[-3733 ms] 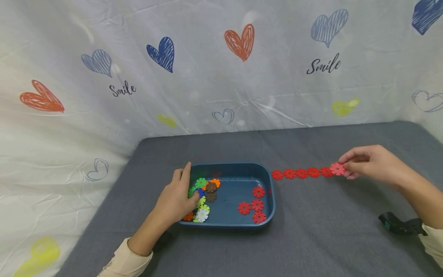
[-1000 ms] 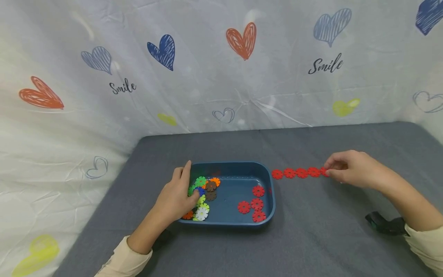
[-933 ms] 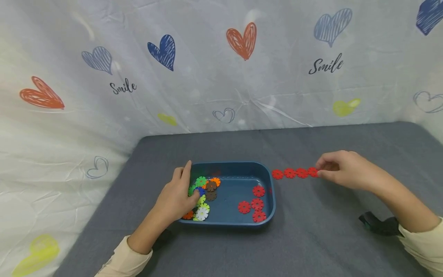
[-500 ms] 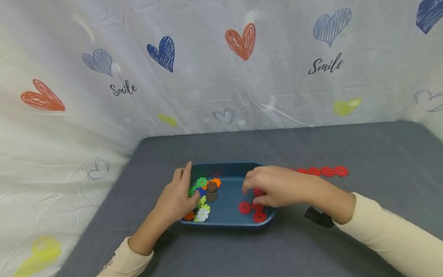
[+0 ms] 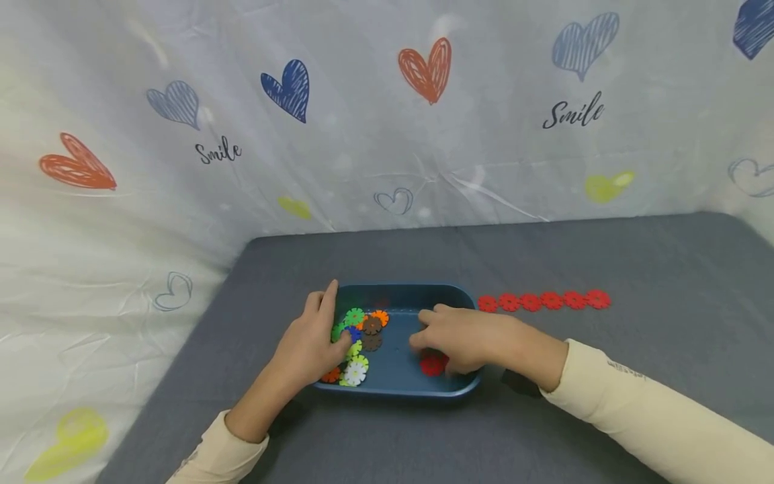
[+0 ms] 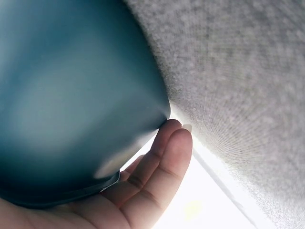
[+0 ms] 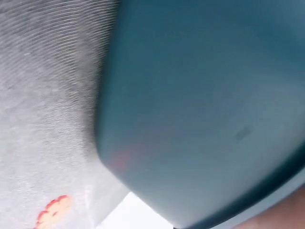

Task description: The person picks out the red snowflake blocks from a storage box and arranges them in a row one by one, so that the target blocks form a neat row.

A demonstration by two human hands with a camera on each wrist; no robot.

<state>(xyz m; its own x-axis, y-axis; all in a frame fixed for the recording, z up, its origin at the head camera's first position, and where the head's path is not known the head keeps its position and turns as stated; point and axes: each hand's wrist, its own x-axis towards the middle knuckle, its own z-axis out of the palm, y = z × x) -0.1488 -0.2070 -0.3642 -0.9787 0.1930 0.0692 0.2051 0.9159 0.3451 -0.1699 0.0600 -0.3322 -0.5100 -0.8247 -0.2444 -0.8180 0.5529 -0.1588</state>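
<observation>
My left hand (image 5: 305,346) grips the left end of a dark blue plastic tub (image 5: 393,393), thumb inside and fingers along the outer wall. The left wrist view shows those fingers (image 6: 162,176) against the tub's outside. Near the thumb lie notched flower-shaped plastic discs in mixed colours, among them a white disc (image 5: 355,372) and a brown disc (image 5: 371,326). My right hand (image 5: 468,336) reaches over the tub's right side, fingers spread, above red notched discs (image 5: 432,365). It covers most of them. The right wrist view shows mainly the tub's outer wall (image 7: 200,105).
A row of several red notched discs (image 5: 550,300) runs rightward across the grey cloth-covered table (image 5: 544,255) from the tub's right end. Behind stands a pale curtain (image 5: 345,148) printed with hearts. A dark strap on the right wrist is partly hidden.
My right hand placed a red disc at the row's right end, moved left along the row, then went into the tub over the red discs. My left hand has stayed on the tub.
</observation>
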